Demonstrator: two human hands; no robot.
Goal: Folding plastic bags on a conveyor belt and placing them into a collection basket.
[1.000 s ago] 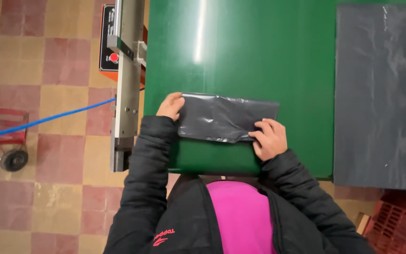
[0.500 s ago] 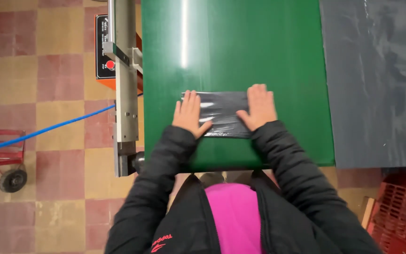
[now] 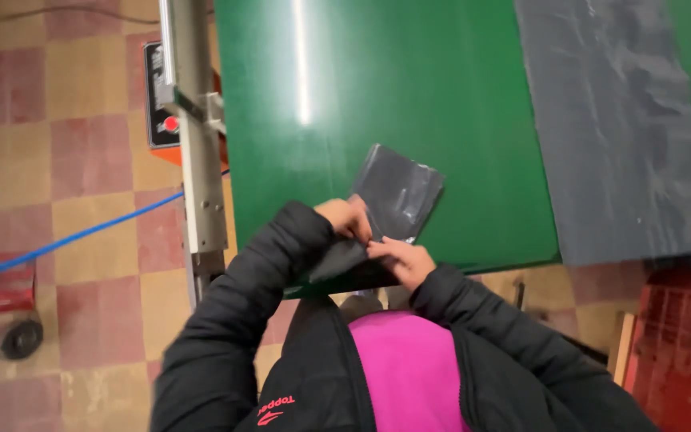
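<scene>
Bag: folded dark plastic bag [image 3: 397, 194] lay up-right of both hands, long axis tilted toward upper right
Grip: left hand [image 3: 349, 218] and right hand [image 3: 400, 260] both pinched its lower-left corner

- A folded dark grey plastic bag [image 3: 397, 196] is lying tilted on the green tabletop [image 3: 377, 88] near its front edge, roughly rectangular, with a thin pale strip along its lower edge; the left hand [image 3: 347, 218] and right hand [image 3: 400, 258] are pinching its near corner.
- A long dark grey plastic sheet [image 3: 613, 120] is lying flat along the right side of the tabletop, wrinkled and faintly shiny.
- A black rectangular control panel [image 3: 159, 96] with a red round button is sitting on the machine frame left of the tabletop, against an orange housing; its markings are too small to make out.
</scene>
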